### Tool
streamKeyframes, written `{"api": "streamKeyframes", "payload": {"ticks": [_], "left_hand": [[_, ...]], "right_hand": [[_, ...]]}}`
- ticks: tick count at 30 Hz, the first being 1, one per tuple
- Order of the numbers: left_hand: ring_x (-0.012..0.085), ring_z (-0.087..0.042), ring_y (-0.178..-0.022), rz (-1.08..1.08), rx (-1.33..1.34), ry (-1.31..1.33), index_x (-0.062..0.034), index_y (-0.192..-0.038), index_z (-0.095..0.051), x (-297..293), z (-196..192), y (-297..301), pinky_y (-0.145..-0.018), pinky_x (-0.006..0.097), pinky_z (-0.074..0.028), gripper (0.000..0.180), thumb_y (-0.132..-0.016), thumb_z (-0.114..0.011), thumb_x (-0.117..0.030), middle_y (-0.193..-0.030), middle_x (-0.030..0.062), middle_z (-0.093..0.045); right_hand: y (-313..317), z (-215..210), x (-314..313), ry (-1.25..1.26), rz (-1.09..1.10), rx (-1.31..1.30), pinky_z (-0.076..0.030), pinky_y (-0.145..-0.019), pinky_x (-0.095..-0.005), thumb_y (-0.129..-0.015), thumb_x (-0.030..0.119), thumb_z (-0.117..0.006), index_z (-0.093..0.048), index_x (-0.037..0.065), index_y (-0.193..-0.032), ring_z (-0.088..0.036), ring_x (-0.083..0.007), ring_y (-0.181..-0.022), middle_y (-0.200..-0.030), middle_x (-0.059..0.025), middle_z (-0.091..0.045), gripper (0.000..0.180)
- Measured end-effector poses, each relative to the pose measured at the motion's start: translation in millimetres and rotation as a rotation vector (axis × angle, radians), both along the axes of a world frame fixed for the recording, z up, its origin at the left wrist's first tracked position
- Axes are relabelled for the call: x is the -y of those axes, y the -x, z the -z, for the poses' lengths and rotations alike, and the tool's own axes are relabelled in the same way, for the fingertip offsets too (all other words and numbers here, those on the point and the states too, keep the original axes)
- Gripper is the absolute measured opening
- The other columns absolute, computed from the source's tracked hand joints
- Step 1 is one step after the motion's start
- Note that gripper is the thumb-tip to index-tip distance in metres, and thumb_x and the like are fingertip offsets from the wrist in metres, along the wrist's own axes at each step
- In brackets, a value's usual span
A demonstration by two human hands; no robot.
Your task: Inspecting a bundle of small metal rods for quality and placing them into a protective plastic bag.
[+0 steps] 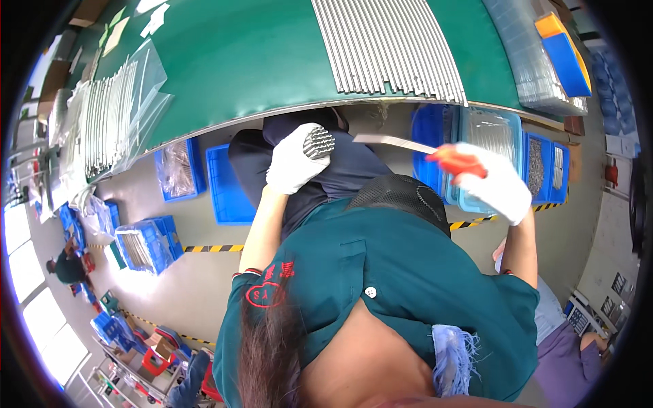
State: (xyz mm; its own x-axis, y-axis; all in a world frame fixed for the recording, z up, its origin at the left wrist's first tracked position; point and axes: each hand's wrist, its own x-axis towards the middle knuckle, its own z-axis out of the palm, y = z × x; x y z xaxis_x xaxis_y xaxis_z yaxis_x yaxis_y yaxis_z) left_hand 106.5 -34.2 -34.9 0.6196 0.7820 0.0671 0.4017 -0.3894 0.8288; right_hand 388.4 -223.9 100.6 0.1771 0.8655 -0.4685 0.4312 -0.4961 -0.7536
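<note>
My left hand (294, 163), in a white glove, is closed around a bundle of thin metal rods (318, 143) that I see end-on, just below the green table's edge (224, 122). To the right, my right hand (496, 187), also gloved, grips scissors by their orange-red handle (454, 160). The long grey scissor blade (391, 142) points left toward the bundle, a short gap away from it. On the table above lies a wide row of long metal rods (388, 47).
Clear plastic bags of rods (112, 115) lie on the table's left part. Blue bins (228, 183) and a clear bin (490, 136) stand on the floor under the table. Another person (68, 266) crouches far left among blue crates. Yellow-black tape (211, 248) marks the floor.
</note>
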Motion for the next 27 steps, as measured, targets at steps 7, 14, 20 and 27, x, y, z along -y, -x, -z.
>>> {"api": "streamKeyframes", "payload": {"ticks": [7, 14, 20, 27], "left_hand": [[0.019, -0.066, -0.077, 0.099, -0.083, -0.025, -0.0034, -0.103, -0.06, -6, 5, 3, -0.075, 0.029, -0.053, 0.038, -0.067, -0.072, -0.011, -0.086, 0.0082, -0.066], [0.0291, -0.065, -0.082, 0.14, -0.071, 0.156, -0.007, -0.103, -0.061, -11, -1, 4, -0.074, 0.034, -0.053, 0.038, -0.068, -0.071, -0.017, -0.088, 0.011, -0.066], [0.0117, -0.06, -0.073, 0.186, -0.151, 0.156, -0.0035, -0.105, -0.059, -15, -7, 4, -0.072, 0.026, -0.05, 0.041, -0.067, -0.073, -0.012, -0.083, 0.0057, -0.064], [0.012, -0.059, -0.072, 0.2, -0.089, 0.209, -0.0029, -0.107, -0.059, -19, -2, 6, -0.071, 0.026, -0.05, 0.044, -0.066, -0.074, -0.012, -0.083, 0.0067, -0.064]], "right_hand": [[28, 12, -47, 0.123, -0.236, 0.126, -0.049, -0.08, -0.0392, -0.085, 0.047, -0.059, -0.053, 0.005, -0.126, -0.063, -0.0385, -0.089, -0.097, -0.0226, -0.065, 0.059], [34, 12, -65, 0.146, -0.228, 0.019, -0.049, -0.077, -0.0396, -0.086, 0.046, -0.057, -0.053, 0.008, -0.127, -0.064, -0.0377, -0.086, -0.093, -0.0214, -0.066, 0.056], [33, 20, -70, 0.162, -0.226, 0.089, -0.05, -0.075, -0.0401, -0.086, 0.046, -0.056, -0.053, 0.007, -0.126, -0.064, -0.0379, -0.083, -0.089, -0.0219, -0.066, 0.056], [33, 25, -73, 0.069, -0.18, 0.12, -0.049, -0.072, -0.0412, -0.087, 0.046, -0.056, -0.056, 0.005, -0.119, -0.063, -0.0389, -0.08, -0.088, -0.0207, -0.065, 0.051]]}}
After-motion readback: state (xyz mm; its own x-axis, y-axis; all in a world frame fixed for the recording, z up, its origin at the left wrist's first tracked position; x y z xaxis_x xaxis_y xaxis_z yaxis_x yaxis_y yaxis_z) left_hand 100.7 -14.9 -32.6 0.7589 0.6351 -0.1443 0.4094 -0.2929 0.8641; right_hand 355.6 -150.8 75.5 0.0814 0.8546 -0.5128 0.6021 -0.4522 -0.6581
